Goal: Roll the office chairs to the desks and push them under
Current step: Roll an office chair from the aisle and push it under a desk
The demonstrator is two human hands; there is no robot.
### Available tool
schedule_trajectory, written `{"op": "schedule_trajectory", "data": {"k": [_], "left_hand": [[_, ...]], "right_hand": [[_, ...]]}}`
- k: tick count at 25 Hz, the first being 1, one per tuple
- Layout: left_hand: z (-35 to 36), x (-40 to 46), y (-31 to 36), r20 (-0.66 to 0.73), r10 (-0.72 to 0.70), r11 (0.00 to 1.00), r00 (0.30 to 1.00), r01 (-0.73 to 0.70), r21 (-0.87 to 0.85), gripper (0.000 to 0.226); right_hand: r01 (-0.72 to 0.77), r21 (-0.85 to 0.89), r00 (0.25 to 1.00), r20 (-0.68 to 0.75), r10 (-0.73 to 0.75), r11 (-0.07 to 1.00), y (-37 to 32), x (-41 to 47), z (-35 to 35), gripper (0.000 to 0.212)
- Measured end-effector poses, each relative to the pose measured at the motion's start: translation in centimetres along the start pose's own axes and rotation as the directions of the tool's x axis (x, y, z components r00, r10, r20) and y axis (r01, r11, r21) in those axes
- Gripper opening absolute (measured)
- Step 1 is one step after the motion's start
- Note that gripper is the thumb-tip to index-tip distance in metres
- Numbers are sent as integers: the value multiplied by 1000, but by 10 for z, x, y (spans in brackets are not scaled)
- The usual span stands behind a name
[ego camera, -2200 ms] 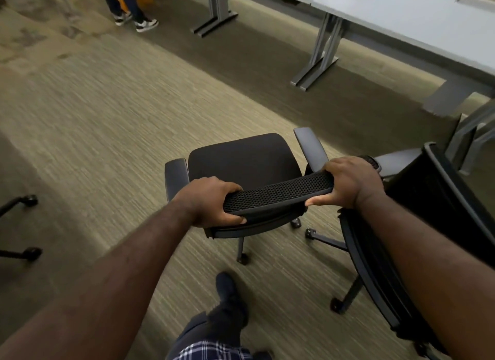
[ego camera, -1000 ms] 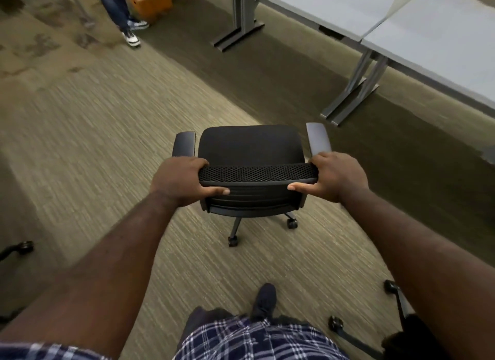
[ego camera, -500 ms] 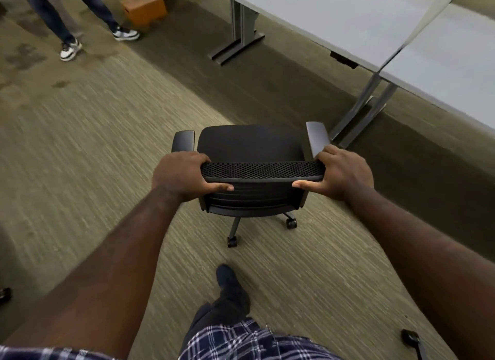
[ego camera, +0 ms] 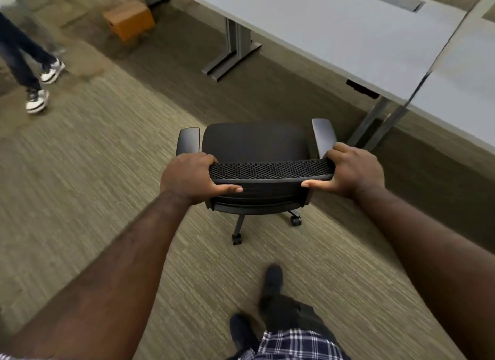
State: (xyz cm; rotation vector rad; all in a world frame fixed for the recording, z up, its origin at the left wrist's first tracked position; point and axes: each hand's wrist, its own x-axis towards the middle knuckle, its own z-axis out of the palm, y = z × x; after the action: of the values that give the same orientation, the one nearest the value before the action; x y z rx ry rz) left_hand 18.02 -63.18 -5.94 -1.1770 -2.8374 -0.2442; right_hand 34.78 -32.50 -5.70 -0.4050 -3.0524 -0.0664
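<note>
A black office chair (ego camera: pixel 254 145) with two armrests stands on the carpet in front of me, its seat facing away. My left hand (ego camera: pixel 190 178) grips the left end of its mesh backrest top, thumb underneath. My right hand (ego camera: pixel 351 170) grips the right end the same way. A grey desk (ego camera: pixel 334 35) runs across the upper right, a short way beyond the chair. A second grey desk (ego camera: pixel 460 88) joins it at the right edge.
Grey metal desk legs (ego camera: pixel 235 48) stand on the darker carpet strip, and another pair (ego camera: pixel 380 123) is just right of the chair. A cardboard box (ego camera: pixel 130 19) sits at the back. Another person's legs and sneakers (ego camera: pixel 40 86) are at the far left.
The chair and I have rolled forward and closer to the desks. The second chair at my right has dropped out of view. Both hands keep their grip on the backrest.
</note>
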Motion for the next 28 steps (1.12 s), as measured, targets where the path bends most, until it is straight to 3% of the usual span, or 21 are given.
{"op": "schedule_trajectory", "data": {"k": [12,23,28], "left_hand": [[6,222,-110,73,-46,997,996,50,-53,97],[16,402,-259,53,96,995,994,-95,-22,99],[15,481,-321,132,161,987,978,-157,-36,104]], "right_hand": [[-19,9,1000,13,19,1000,10,244,16,98],[-181,-11,983,-35,181,983,-42,427,37,98],[-245,3,969,-35,245,970,-68,503,41,100]]}}
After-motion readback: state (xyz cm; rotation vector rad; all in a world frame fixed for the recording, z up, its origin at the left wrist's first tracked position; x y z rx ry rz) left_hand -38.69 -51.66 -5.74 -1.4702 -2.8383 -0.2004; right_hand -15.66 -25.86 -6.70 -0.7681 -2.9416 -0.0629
